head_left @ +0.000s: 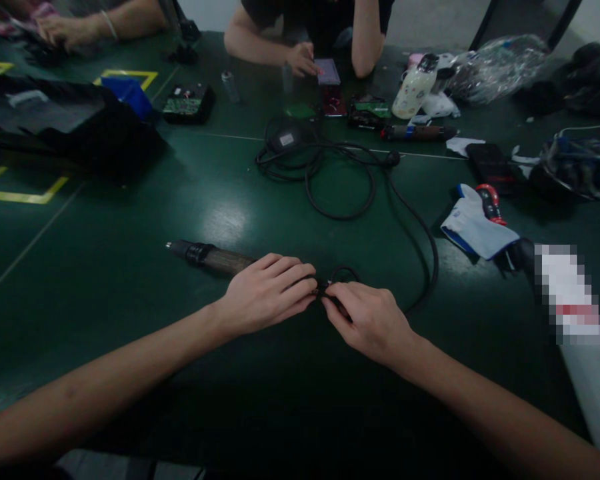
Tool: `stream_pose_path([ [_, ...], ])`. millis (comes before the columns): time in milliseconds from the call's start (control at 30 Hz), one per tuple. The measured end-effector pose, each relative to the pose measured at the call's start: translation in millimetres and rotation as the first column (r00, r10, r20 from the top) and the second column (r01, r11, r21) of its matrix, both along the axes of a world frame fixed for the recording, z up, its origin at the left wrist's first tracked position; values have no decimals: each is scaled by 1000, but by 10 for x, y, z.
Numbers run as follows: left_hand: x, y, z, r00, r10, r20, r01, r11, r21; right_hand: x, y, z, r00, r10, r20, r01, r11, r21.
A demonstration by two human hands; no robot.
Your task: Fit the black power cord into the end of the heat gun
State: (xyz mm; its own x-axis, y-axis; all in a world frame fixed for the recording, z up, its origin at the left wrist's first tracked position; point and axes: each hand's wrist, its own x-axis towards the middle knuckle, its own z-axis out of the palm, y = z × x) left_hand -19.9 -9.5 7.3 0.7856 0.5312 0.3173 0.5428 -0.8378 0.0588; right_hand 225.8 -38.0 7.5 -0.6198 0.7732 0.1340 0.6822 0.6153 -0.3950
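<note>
An electric screwdriver lies on the green table with its bit end pointing left. Over its rear part my left hand is wrapped, fingers closed around the body. At the tool's tail end my right hand pinches the black cable's connector, which is mostly hidden by the fingers. A black power cable runs from behind my right hand up to a loose coil with an adapter. Where the connector meets the tool is too covered to make out.
A black case stands at the left. Circuit boards, a patterned bottle and a second screwdriver lie farther back. White-and-blue gloves are to the right. Across the table a person's hand touches a phone.
</note>
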Motion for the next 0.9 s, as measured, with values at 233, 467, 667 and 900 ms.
stream_pose_path([
  [233, -25, -3, 7, 999, -34, -20, 34, 999, 16, 3, 7, 13, 1000, 8, 1, -8, 1000, -2],
  [467, -16, -8, 14, 999, -41, -11, 41, 998, 37, 3, 3, 10, 1000, 2, 5, -2, 1000, -3],
  [667, -8, -13, 19, 1000, -7, -3, 7, 1000, 5, 0, 2, 11, 1000, 4, 19, -4, 1000, -8],
  [900, -13, -5, 14, 1000, -10, -6, 10, 1000, 8, -1, 5, 12, 1000, 3, 1, -3, 1000, -8],
])
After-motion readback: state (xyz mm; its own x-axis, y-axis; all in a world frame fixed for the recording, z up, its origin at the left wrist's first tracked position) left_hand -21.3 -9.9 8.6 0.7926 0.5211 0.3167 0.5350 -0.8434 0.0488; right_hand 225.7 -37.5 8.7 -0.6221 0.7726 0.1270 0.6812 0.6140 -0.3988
